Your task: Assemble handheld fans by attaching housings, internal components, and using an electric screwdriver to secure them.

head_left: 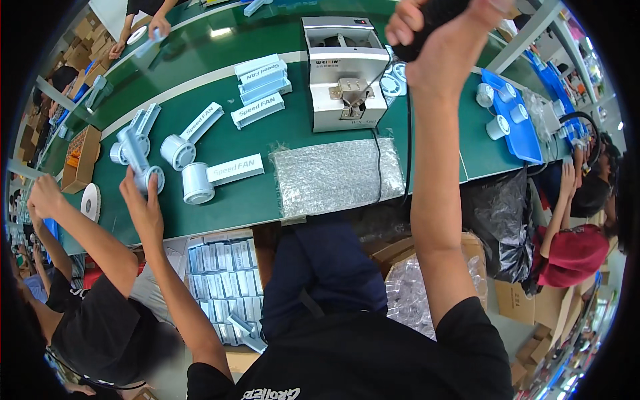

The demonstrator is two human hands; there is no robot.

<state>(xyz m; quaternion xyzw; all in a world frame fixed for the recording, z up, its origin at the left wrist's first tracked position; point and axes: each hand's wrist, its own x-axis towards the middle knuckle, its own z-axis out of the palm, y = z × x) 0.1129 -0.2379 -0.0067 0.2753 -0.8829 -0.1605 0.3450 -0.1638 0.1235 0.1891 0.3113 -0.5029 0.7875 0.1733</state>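
Note:
My left hand (145, 208) reaches over the bench at the left, its fingers and thumb around the round end of a light blue handheld fan body (135, 153). Beside it lie more fan bodies, each a round drum with a flat handle, such as one fan body (198, 183) nearest the bench edge. My right hand (445, 70) is raised high and close to view, its fingers curled round a dark black object (435, 25) whose kind I cannot make out. Loose light blue handle pieces (259, 111) are stacked left of a grey bench machine (343, 73).
Bubble wrap (339, 175) lies before the machine, crossed by a black cable. A blue tray (521, 133) with white cups is at right. Below the bench stand a box of handle pieces (223, 267) and a bag of clear plastic parts (427, 293). Co-workers sit either side.

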